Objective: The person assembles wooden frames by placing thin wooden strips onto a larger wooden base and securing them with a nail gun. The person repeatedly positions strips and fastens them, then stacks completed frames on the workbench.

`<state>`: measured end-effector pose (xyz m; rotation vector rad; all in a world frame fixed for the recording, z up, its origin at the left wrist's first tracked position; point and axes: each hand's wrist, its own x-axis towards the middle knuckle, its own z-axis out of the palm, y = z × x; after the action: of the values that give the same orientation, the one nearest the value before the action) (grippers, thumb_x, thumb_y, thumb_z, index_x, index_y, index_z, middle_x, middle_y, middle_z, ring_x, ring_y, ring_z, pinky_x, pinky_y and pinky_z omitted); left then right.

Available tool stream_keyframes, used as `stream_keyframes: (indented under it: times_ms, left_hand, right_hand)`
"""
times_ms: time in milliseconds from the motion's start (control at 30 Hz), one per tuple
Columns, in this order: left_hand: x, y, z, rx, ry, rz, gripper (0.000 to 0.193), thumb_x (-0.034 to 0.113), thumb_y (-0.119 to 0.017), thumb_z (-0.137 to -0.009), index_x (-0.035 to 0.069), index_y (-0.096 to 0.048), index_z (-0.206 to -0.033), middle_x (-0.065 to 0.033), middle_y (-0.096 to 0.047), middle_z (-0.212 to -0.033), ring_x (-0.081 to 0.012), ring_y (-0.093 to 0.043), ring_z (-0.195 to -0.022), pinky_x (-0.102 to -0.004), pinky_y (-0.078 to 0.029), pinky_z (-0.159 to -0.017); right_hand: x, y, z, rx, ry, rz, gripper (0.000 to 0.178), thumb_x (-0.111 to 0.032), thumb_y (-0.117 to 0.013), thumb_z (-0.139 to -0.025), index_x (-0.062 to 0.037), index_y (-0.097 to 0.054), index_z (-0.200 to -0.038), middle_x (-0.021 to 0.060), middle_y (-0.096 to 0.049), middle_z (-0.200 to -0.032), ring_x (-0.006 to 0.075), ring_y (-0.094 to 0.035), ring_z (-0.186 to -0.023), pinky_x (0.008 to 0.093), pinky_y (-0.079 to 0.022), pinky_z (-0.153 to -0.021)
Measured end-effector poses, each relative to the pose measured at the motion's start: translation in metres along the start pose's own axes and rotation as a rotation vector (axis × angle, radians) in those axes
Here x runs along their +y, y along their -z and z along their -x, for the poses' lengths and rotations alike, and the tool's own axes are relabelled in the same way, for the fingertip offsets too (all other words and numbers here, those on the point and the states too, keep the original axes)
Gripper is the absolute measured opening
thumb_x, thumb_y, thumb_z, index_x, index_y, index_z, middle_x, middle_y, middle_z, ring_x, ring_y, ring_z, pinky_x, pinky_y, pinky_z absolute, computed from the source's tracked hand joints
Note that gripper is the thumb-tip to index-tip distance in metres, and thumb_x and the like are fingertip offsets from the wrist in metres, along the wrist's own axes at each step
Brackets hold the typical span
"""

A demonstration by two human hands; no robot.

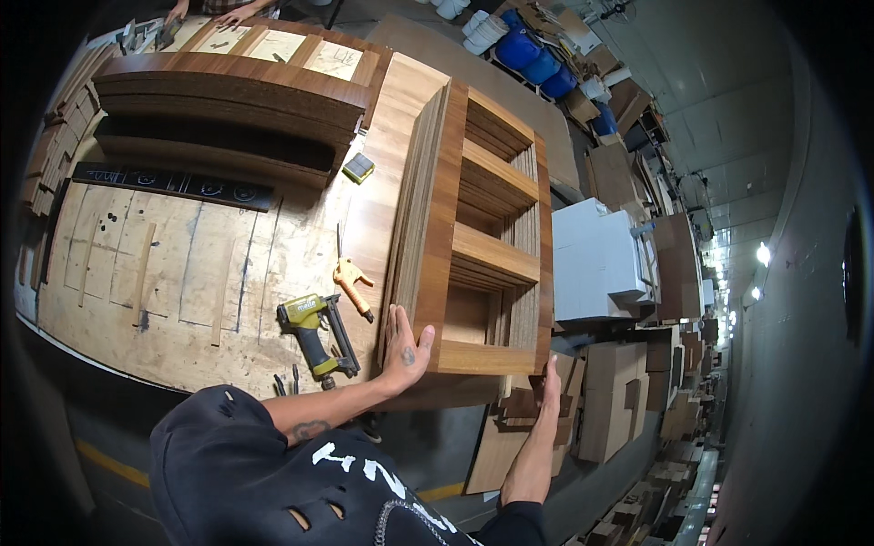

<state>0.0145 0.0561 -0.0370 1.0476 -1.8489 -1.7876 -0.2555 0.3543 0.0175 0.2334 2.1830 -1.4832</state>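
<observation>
A stack of ladder-shaped wooden frames [443, 209] lies on the workbench in front of me, its crosspieces evened up over one another. My left hand [405, 353] rests flat against the stack's near left corner, fingers straight and thumb apart. At the near right corner, my right hand [548, 391] has its fingers stretched out along the edge, partly turned from view. Neither hand is wrapped around anything. Left of the stack lie a green and black pneumatic nail gun [306, 314] and an orange air blow gun [349, 276] with a thin nozzle.
A second stack of brown boards [228, 96] stands at the far left, near a dark marked strip [173, 185]. A small yellow-and-black box [359, 166] sits between the stacks. Across the bench, another person's hand [238, 15] touches a frame. White boxes [596, 259] stand to the right.
</observation>
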Motion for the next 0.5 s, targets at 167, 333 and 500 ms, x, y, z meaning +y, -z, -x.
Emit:
stream_keyframes:
  times_ms: [167,333,500]
  left_hand:
    - [0.005,-0.004,0.001,0.019,0.015,-0.025,0.086,0.039,-0.052,-0.104,-0.018,-0.011,-0.154,-0.04,-0.014,-0.161,-0.0467,-0.014,-0.154,-0.0447,-0.014,-0.127]
    - [0.005,0.0,-0.001,0.045,-0.025,0.049,0.085,0.038,-0.052,-0.104,-0.02,-0.014,-0.152,-0.0439,-0.015,-0.159,-0.0506,-0.015,-0.152,-0.0477,-0.013,-0.127]
    - [0.011,0.003,0.003,-0.005,-0.021,0.075,0.084,0.038,-0.05,-0.104,-0.02,-0.013,-0.152,-0.0423,-0.011,-0.16,-0.0492,-0.01,-0.154,-0.046,-0.012,-0.127]
  right_hand:
    - [0.003,0.002,-0.008,0.024,0.053,-0.046,0.086,-0.071,-0.053,-0.096,0.0015,-0.056,-0.142,0.0122,-0.063,-0.135,0.0258,-0.061,-0.12,0.0415,-0.047,-0.102]
    - [0.002,-0.002,-0.01,0.056,0.034,0.061,0.084,-0.071,-0.054,-0.096,0.0016,-0.058,-0.139,0.0127,-0.063,-0.135,0.0243,-0.062,-0.119,0.0388,-0.049,-0.101]
    - [-0.002,-0.001,-0.004,0.037,0.072,-0.031,0.078,-0.064,-0.056,-0.099,0.0047,-0.059,-0.136,0.0131,-0.065,-0.129,0.023,-0.063,-0.114,0.0388,-0.05,-0.099]
